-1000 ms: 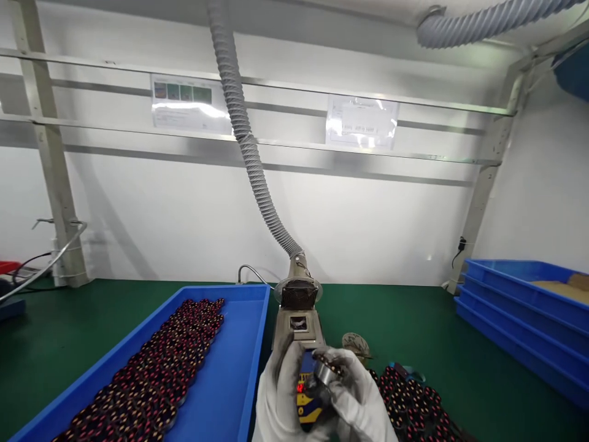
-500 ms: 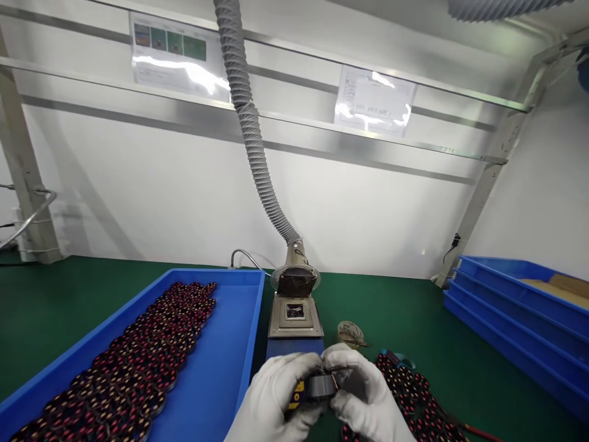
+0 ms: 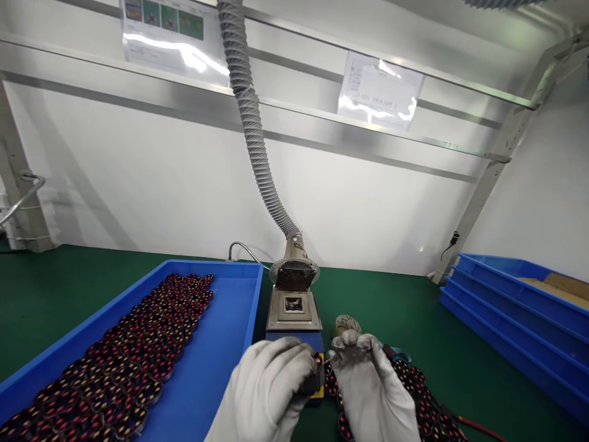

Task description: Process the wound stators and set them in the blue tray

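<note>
The left hand (image 3: 271,383), gloved, is closed around a small dark coil (image 3: 315,380) just in front of the solder pot (image 3: 293,310). The right hand (image 3: 368,387), also gloved, pinches its fingertips against the coil's right side. The grip seems best taken on the coil's body, leaving any fine lead wire free, with both gloves well back from the solder pot's opening. Loose coils (image 3: 414,383) lie on the bench (image 3: 396,307) right of the solder pot, and a blue tray (image 3: 255,294) of them sits left of it. The forearms are better held clear of both.

Head cam, sole view: fwd/down, close above left hand (image 3: 269,387), right hand (image 3: 368,387), bench (image 3: 405,313).
</note>
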A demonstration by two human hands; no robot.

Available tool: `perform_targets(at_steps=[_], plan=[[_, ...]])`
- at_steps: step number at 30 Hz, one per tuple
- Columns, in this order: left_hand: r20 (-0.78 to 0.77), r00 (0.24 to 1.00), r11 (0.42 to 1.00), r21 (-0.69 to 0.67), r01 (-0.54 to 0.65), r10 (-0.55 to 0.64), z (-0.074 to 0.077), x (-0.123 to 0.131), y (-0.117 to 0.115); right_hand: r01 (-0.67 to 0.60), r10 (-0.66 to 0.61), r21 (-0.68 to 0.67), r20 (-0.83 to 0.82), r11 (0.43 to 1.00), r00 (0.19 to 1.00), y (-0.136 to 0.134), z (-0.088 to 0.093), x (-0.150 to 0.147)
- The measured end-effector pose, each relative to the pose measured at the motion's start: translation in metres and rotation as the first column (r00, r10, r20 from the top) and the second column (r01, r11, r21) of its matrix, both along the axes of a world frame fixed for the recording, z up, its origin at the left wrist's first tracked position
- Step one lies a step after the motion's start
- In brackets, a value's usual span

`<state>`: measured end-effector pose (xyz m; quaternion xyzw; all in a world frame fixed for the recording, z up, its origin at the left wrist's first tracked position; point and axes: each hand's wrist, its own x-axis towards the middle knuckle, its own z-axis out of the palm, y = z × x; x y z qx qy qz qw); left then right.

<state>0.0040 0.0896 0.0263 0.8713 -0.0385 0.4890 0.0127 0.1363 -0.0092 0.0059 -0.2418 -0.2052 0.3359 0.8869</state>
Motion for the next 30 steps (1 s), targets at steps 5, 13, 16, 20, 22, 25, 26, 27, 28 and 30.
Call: perform_targets(at_steps=[5,13,16,20,22,25,26,27,28,30], plan=[[0.100,0.994,0.998,-0.045,-0.047,0.051,-0.005,0.001,-0.002,-0.221,0.229,-0.084,0.096,0.972,0.969,0.006,0.000,-0.014],[0.049,0.985,0.921,-0.349,0.173,-0.167,-0.001,0.005,0.003,-0.409,0.412,-0.080,0.029,0.909,0.911,0.009,0.006,-0.031],[0.153,0.971,0.786,-0.570,0.240,-0.185,-0.004,0.003,0.004,-0.414,0.416,-0.081,0.006,0.907,0.909,0.010,0.002,-0.029],[0.259,0.965,0.511,-0.834,0.210,0.027,-0.004,-0.004,0.002,-0.485,0.486,-0.081,-0.012,0.870,0.874,0.012,-0.007,-0.024],[0.135,0.990,0.495,-0.859,0.133,-0.033,-0.002,-0.006,0.000,-0.481,0.481,-0.092,-0.014,0.872,0.876,0.013,-0.012,-0.020],[-0.103,0.980,0.637,-0.770,0.032,-0.173,-0.001,-0.004,-0.002,-0.428,0.431,-0.098,0.006,0.898,0.902,0.013,-0.014,-0.016],[-0.107,0.977,0.677,-0.735,0.048,-0.185,-0.001,-0.002,-0.003,-0.416,0.419,-0.096,0.006,0.904,0.908,0.012,-0.012,-0.017],[-0.071,0.977,0.702,-0.706,0.092,-0.199,-0.002,0.000,-0.003,-0.416,0.418,-0.095,0.000,0.905,0.909,0.011,-0.008,-0.019],[-0.010,0.973,0.711,-0.685,0.160,-0.229,-0.003,0.003,-0.004,-0.421,0.422,-0.093,-0.009,0.902,0.906,0.009,-0.003,-0.022],[0.139,0.948,0.646,-0.702,0.299,-0.287,-0.004,0.007,-0.004,-0.449,0.449,-0.093,-0.029,0.889,0.893,0.006,0.008,-0.030]])
